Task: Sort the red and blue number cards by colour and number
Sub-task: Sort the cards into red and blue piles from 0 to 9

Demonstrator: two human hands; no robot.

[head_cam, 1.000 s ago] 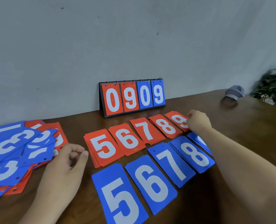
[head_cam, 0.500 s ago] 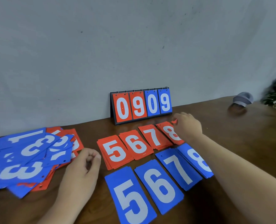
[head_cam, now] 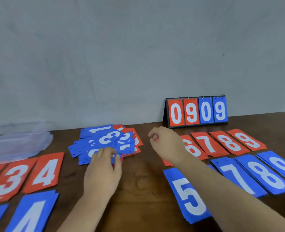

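A mixed pile of blue and red number cards [head_cam: 105, 141] lies at the table's centre left. My left hand [head_cam: 105, 168] rests on its near edge, fingers and thumb pinching a blue card. My right hand [head_cam: 165, 141] hovers just right of the pile, curled and holding nothing. Sorted stacks lie flat in rows. On the left are red 3 [head_cam: 8, 181], red 4 [head_cam: 45, 172] and blue 4 [head_cam: 31, 215]. On the right are red 6 [head_cam: 192, 150], 7 [head_cam: 208, 144], 8 [head_cam: 230, 143] and 9 [head_cam: 247, 139], then blue 5 [head_cam: 187, 196], 7 [head_cam: 237, 176], 8 [head_cam: 265, 174] and 9 [head_cam: 282, 164]. My right arm hides the cards under it.
A flip scoreboard [head_cam: 197, 111] reading 0909 stands against the grey wall behind the red row. A clear plastic container [head_cam: 18, 144] sits at the far left. Bare brown wood [head_cam: 138, 190] shows between my arms.
My right hand left the red 9 stack and swung left towards the mixed pile. My left hand reached forward onto the pile. The view turned left, showing the 3 and 4 stacks.
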